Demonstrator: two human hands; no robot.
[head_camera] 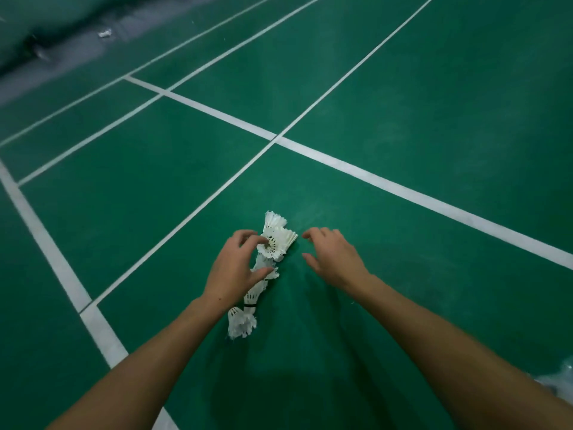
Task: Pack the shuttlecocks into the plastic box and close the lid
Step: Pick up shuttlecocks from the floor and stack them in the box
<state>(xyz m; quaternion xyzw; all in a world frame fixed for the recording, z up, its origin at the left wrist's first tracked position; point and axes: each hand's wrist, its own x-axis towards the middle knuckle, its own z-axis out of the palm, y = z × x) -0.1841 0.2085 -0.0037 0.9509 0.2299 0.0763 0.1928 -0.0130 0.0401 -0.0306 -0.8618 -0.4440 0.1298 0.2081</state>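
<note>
I work over the green court floor [403, 88], where the shuttlecocks [273, 243] lie nested in a loose line between my forearms, cork ends and feather skirts overlapping. My left hand [232, 274] curls over the middle of the line, fingertips touching the feathers of the upper shuttles, thumb at the lower ones; it is closing but I judge the grip not yet firm. My right hand [335, 259] hovers just beside the stack, fingers spread, holding nothing. To do this step well, I bring the right hand against the far side, press the stack evenly from both sides, and lift it as one column without crushing feathers. A pale plastic edge [561, 380] at lower right may be the box; I cannot tell.
</note>
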